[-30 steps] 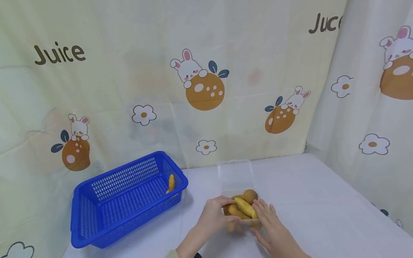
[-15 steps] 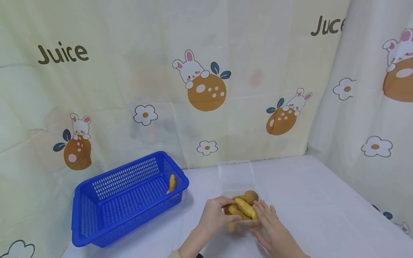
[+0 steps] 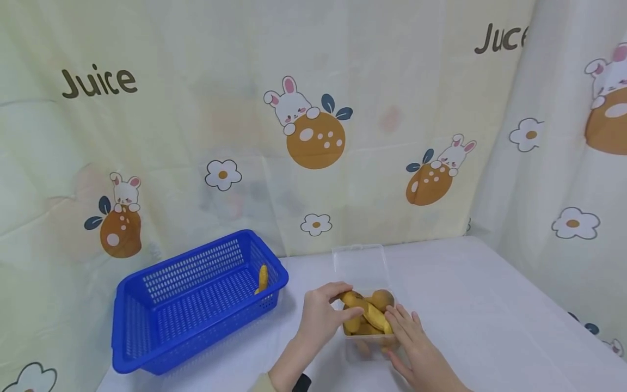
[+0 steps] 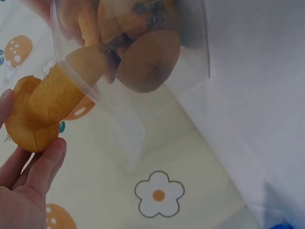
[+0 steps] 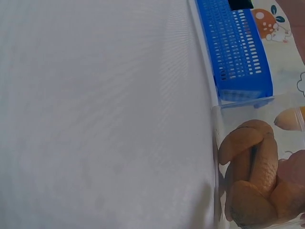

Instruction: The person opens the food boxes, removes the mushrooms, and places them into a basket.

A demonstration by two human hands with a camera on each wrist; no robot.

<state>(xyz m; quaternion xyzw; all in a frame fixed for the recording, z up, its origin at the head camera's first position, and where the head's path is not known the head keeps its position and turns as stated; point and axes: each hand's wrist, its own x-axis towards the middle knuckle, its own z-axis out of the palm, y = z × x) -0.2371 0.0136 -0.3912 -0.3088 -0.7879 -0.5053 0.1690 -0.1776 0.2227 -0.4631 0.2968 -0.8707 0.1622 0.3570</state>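
A clear plastic box [image 3: 362,348] of yellow and brown fruit stands before me on the table, its hinged lid [image 3: 360,265] raised at the back. My left hand [image 3: 318,316] pinches a rounded yellow-orange fruit [image 3: 354,299] between thumb and fingers, at the box's upper left. The left wrist view shows this yellow-orange fruit [image 4: 21,114] just outside the box rim, overlapping another long one. A yellow banana [image 3: 378,318] and a round brown fruit [image 3: 383,299] lie on top of the pile. My right hand [image 3: 413,343] rests with straight fingers along the box's right side.
On the left stands a blue perforated basket [image 3: 196,305], with a yellow fruit [image 3: 263,277] at its right end. A printed curtain [image 3: 235,109] hangs behind the white-covered table [image 3: 470,305].
My left hand has moved up a little, raising the yellow-orange fruit from within the pile to above the other fruit. The right hand stays against the box.
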